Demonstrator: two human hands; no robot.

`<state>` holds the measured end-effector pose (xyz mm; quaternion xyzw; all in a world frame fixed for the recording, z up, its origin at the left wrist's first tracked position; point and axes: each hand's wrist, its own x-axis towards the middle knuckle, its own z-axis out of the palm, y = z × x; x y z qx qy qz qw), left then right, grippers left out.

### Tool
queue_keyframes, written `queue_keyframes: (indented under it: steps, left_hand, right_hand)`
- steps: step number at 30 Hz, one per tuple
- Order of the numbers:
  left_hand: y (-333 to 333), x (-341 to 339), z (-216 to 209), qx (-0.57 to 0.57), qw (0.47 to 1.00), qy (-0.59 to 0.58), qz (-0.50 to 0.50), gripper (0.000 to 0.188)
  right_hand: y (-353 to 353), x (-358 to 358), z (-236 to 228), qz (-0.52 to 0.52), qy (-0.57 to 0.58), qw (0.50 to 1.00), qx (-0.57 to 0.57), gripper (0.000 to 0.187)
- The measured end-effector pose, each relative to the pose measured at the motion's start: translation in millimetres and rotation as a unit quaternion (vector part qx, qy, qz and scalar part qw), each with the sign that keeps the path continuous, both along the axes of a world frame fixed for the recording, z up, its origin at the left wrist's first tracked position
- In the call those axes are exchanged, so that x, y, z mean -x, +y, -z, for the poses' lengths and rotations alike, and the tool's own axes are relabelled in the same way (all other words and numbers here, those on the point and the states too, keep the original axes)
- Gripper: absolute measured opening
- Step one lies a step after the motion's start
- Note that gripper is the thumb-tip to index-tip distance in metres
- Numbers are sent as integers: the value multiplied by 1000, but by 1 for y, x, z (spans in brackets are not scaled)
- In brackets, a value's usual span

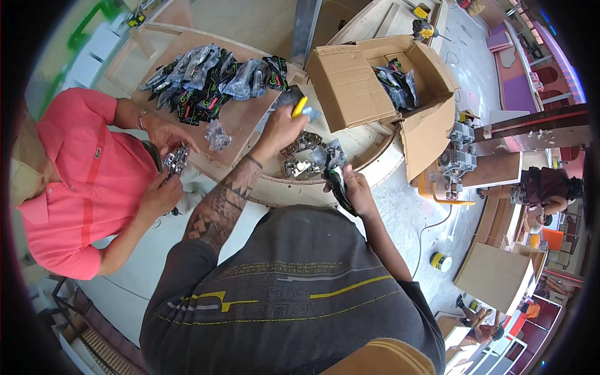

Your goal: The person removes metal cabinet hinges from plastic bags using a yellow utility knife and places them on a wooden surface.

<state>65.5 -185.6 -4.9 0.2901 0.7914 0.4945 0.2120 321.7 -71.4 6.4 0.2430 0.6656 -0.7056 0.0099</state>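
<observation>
My left hand [281, 132] is closed around a yellow utility knife [299, 107], held above the curved wooden bench. Lower and to the right, my right hand [357, 191] grips a black and clear plastic packet [337, 182]; its contents are hard to make out. Between my hands lie several shiny metal hinges [302, 164], some partly covered by the packet. At my left, a co-worker in a pink shirt holds metal hinges [177, 160] in both hands. Near them a clear plastic bag [218, 137] rests on the board.
A pile of black and clear packets [206, 81] covers the far left of the wooden board [247, 120]. An open cardboard box [352, 84] with more packets [398, 86] stands at the right. Beyond are a drill [424, 29] and a tub [440, 262] on the floor.
</observation>
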Motion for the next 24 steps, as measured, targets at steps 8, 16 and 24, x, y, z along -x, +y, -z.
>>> queue_keyframes:
  steps: [8,16,24]
  left_hand:
    - [-20,-71,-20,-99,982,-86,135,25]
    - [-20,-60,-6,40,987,-29,155,35]
    - [-27,-71,13,38,985,86,145,34]
  right_hand:
    - [6,-1,28,129,-81,986,72,59]
    - [5,9,33,-1,6,972,-234,43]
    - [10,14,45,-60,31,967,-246,51]
